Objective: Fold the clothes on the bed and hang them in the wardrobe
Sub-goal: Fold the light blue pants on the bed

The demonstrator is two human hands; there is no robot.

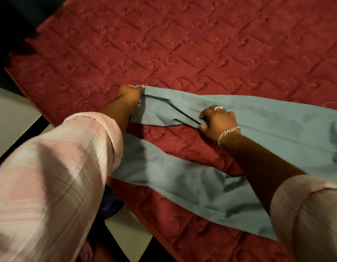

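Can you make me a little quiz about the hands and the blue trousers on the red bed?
1. True or false: both trouser legs lie stacked together.
2. Which hand wears a bracelet?
3. The quilt is: A green, B red, C white.

Key:
1. False: the blue trousers have legs spread apart on the red quilt.
2. The right hand; the left hand grips the hem end.
3. B.

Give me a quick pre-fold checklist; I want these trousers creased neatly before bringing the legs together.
1. Left hand grips the hem corner of the far leg: ok.
2. Right hand pinches the same leg's near edge: ok.
3. Far leg flat: not ok, folds between the hands.
4. Near leg smooth: not ok, wrinkled.
5. Legs together: not ok, red quilt shows between them.
6. Waistband aligned: cannot tell, out of frame.
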